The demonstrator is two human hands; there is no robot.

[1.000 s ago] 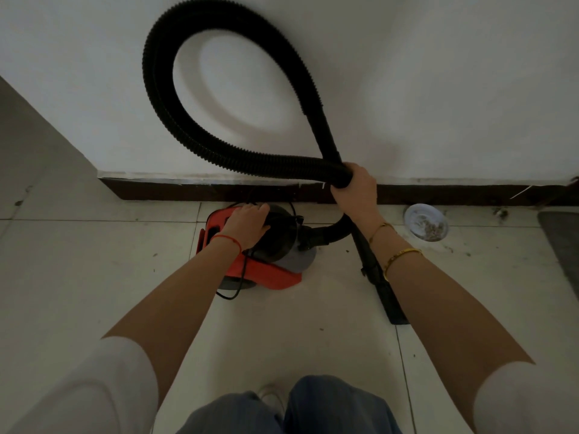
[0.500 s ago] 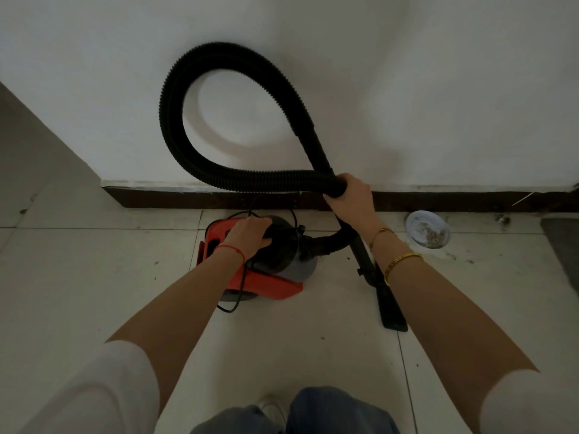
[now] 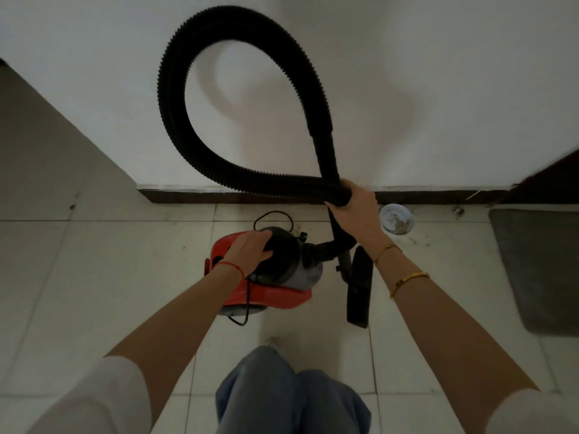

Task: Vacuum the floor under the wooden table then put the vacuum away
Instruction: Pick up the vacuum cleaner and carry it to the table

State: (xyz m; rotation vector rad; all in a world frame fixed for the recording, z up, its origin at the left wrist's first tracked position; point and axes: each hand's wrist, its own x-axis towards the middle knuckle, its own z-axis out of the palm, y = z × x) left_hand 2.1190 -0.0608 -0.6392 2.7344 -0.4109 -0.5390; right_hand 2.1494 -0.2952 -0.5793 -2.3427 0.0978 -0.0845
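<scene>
While the left hand (image 3: 250, 250) grips the vacuum (image 3: 275, 277), right hand (image 3: 357, 208) fingers clasp its hose (image 3: 194, 145).

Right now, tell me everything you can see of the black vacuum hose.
The black hose is ribbed, looks like flexible plastic, and is bent into one big upright loop in front of the white wall. Its ribbed part ends in a smooth black tube that crosses the ribbed stretch where the right hand grips both together. Below the hand, one end plugs into the red and black vacuum body; the tube runs down to a flat black floor nozzle on the tiles. The left hand touches only the body.
</scene>
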